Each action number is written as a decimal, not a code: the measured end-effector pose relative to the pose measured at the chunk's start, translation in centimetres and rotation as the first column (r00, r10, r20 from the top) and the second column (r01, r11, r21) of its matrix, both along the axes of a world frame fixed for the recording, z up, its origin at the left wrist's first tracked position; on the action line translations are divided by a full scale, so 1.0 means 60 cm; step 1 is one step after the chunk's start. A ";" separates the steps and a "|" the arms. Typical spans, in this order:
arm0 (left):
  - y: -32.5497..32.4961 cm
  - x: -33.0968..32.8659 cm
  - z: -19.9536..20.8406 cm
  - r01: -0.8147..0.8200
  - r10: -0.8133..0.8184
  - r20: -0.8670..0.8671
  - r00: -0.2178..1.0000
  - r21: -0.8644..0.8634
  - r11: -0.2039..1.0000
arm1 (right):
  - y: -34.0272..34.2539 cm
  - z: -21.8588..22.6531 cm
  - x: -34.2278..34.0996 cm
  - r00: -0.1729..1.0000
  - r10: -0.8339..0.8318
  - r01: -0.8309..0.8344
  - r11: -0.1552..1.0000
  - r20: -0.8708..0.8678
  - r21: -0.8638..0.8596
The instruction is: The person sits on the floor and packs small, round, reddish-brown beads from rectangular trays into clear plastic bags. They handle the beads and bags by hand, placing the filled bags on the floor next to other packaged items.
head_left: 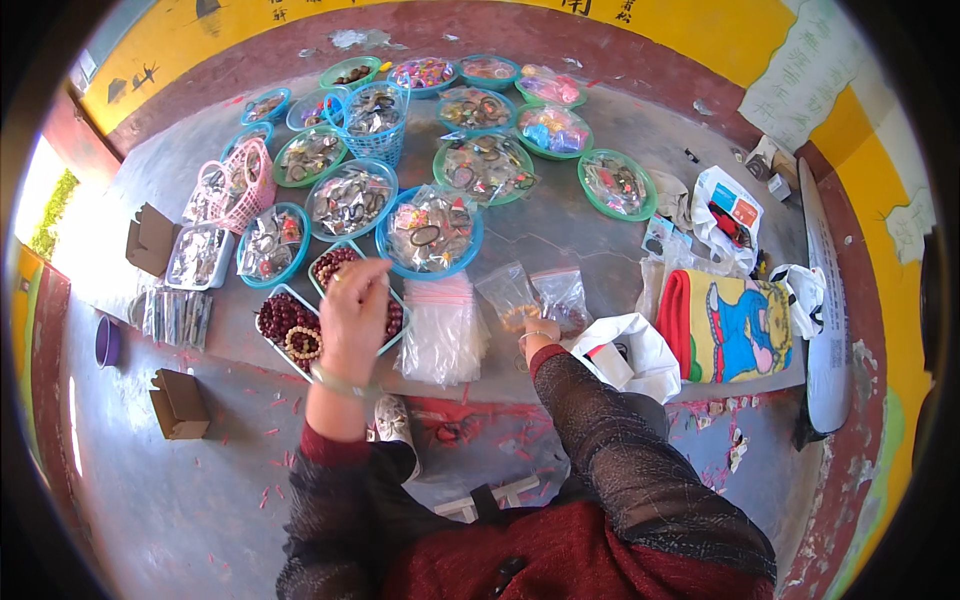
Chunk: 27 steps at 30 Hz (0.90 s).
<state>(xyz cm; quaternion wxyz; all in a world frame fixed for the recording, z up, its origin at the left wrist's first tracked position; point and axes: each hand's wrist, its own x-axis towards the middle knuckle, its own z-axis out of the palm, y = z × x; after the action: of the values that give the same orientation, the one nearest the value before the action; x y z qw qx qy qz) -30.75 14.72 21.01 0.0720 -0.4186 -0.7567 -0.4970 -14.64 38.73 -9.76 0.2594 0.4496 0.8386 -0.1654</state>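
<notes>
My left hand (355, 315), a pale bangle on its wrist, is raised over two trays of dark red bead bracelets. Its fingers are curled and smeared by motion; whether they hold anything is unclear. Beneath it, the left tray (268, 350) has a tan bead bracelet (303, 343) lying on the dark red beads (288, 312). My right hand (541, 330) is low on the ground, closed at a tan bead bracelet (515, 318) by a clear plastic bag (505, 287). Another clear bag (562, 295) with dark contents lies just beyond. Between my hands lies a stack of clear zip bags (440, 330).
Several round baskets of bagged small goods spread across the far side, including a blue basket (430, 270). Right of my right hand are an open white bag (655, 345) and a folded cartoon blanket (745, 325). Cardboard boxes (180, 405) and a purple bowl (108, 342) stand left.
</notes>
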 end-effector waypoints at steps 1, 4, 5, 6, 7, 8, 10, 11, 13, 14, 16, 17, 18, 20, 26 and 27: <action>-0.009 0.028 0.007 -0.037 0.041 0.102 0.994 -0.038 0.999 | -0.015 0.016 -0.006 0.999 -0.025 0.021 0.994 0.035 0.104; -0.013 0.045 -0.033 0.010 -0.008 0.133 0.991 -0.016 1.000 | -0.023 0.018 -0.018 0.987 -0.062 0.104 0.951 -0.150 0.291; -0.017 0.041 -0.042 0.004 0.005 0.159 0.987 -0.057 0.998 | -0.036 0.035 -0.023 0.906 -0.300 0.363 0.913 -0.298 0.185; -0.020 0.038 -0.053 0.001 0.017 0.185 0.983 -0.097 0.995 | -0.050 0.052 -0.029 0.749 -0.521 0.587 0.809 -0.408 0.044; -0.013 0.034 -0.056 0.008 0.015 0.243 0.970 -0.092 0.996 | -0.047 0.074 -0.035 0.516 -0.706 0.761 0.638 -0.485 -0.118; -0.004 0.030 -0.062 0.016 0.011 0.300 0.954 -0.087 0.996 | -0.030 0.071 -0.033 0.418 -0.701 0.758 0.620 -0.578 -0.203; 0.022 0.030 -0.069 0.037 -0.017 0.425 0.905 -0.039 0.999 | 0.013 0.077 -0.027 0.152 -0.758 0.696 0.537 -0.634 -0.476; 0.022 0.029 -0.082 0.039 -0.039 0.540 0.841 0.012 0.999 | 0.007 0.107 -0.039 0.035 -0.784 0.617 0.505 -0.620 -0.603; 0.022 0.031 -0.102 0.029 -0.111 0.734 0.670 0.124 0.992 | -0.004 0.186 -0.044 -0.032 -0.864 0.293 0.473 -0.503 -0.831; 0.023 0.036 -0.103 0.024 -0.162 0.839 0.519 0.176 0.984 | -0.004 0.225 -0.046 -0.004 -0.870 0.239 0.478 -0.493 -0.845; 0.028 0.047 -0.096 -0.061 -0.161 0.911 0.380 0.198 0.978 | -0.014 0.316 -0.040 0.084 -0.892 0.041 0.449 -0.444 -0.893; 0.033 0.053 -0.092 -0.097 -0.168 0.937 0.306 0.206 0.974 | -0.016 0.350 -0.031 0.108 -0.885 -0.010 0.455 -0.453 -0.891; 0.037 0.057 -0.096 -0.108 -0.188 0.947 0.260 0.222 0.969 | -0.016 0.374 -0.022 0.135 -0.877 -0.061 0.456 -0.460 -0.888; 0.039 0.069 -0.098 -0.116 -0.342 0.939 0.036 0.344 0.932 | -0.038 0.423 -0.008 0.170 -0.872 -0.118 0.445 -0.460 -0.888; 0.038 0.102 -0.106 -0.039 -0.567 0.792 -0.227 0.574 0.818 | -0.077 0.457 0.012 0.141 -0.897 -0.236 0.380 -0.418 -0.895; 0.039 0.100 -0.103 -0.023 -0.569 0.793 -0.216 0.579 0.815 | -0.073 0.455 0.012 0.156 -0.903 -0.240 0.358 -0.400 -0.902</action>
<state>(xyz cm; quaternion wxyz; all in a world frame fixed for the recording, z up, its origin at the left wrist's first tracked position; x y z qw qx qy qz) -24.72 17.05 14.82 -0.5522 -0.0381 -0.3078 -0.7739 -13.89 34.33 17.57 -0.1659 0.2768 0.4300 -0.8432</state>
